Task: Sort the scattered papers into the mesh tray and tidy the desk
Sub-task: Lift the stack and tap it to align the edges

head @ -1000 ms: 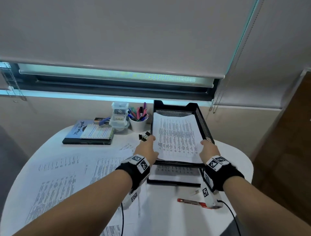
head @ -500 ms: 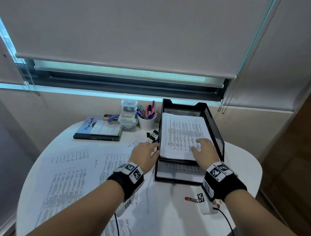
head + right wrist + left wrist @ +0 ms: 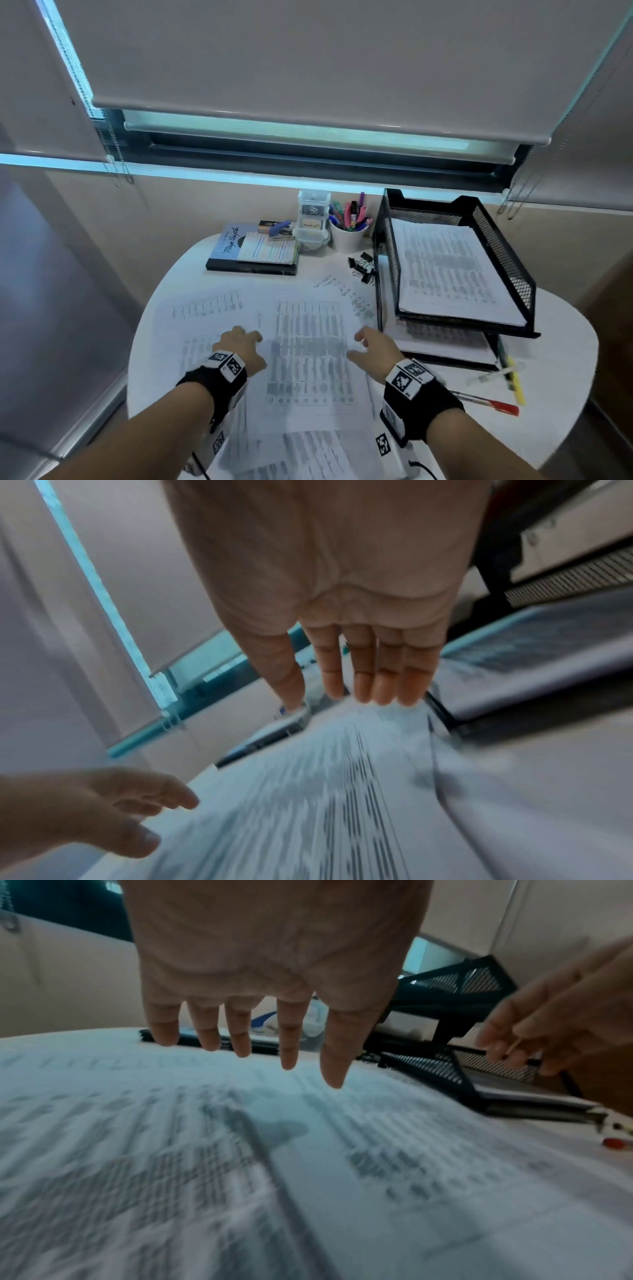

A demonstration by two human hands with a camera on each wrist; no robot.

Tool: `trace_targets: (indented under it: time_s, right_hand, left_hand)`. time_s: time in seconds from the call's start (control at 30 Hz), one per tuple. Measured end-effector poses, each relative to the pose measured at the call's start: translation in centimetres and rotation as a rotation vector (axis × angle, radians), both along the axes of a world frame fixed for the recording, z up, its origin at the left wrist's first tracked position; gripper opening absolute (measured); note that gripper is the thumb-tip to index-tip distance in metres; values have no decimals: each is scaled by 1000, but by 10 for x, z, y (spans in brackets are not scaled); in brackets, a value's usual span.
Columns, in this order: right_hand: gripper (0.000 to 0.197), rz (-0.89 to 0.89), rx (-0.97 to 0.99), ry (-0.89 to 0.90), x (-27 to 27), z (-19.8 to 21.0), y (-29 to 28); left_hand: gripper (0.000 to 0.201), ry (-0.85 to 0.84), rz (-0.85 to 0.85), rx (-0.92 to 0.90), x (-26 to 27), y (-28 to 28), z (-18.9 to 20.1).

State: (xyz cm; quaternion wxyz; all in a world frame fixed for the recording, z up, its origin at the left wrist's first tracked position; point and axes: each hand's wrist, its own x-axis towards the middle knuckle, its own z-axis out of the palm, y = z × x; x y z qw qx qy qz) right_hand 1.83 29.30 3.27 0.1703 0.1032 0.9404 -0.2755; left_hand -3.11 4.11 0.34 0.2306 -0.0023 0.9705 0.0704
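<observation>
Only readable text: cursive "Maya Angelou" on the blue book point(image 3: 228, 241) cover at the back left of the desk, last letters partly covered by a notepad point(image 3: 267, 249). Drawer box point(image 3: 313, 219) has two labels, too small to read. Printed sheets point(image 3: 308, 346) on the desk and in the tray point(image 3: 507, 253) are blurred, unreadable.

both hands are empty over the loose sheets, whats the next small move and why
Probably lower both hands onto the printed sheet between them and gather it. The left hand and right hand hover open on either side of it, holding nothing. The mesh tray already holds a stack, while several papers still lie spread across the table, so this sheet looks like the next one to file.
</observation>
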Motion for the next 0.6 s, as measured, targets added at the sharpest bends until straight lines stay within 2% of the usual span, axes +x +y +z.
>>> trace_targets:
  time_s: [0.1,0.2,0.3,0.43,0.6]
  right_hand:
    - [72,-91,92,-152,3,-29,-15]
    - [90,-191,118,-188,5,-45,-28]
    - [103,-273,171,-192,3,-54,-37]
    - [102,-342,227,-243,-1,-61,-48]
    - [106,-410,177,-286,-1,-61,-50]
  left_hand:
    - [81,-115,11,-30,5,-35,-16]
    - [76,-129,-39,-9,4,-63,-23]
    - [75,-61,-19,21,2,-85,-27]
    - [90,-56,129,22,-1,-106,-35]
    - [97,-80,184,12,-8,-115,-39]
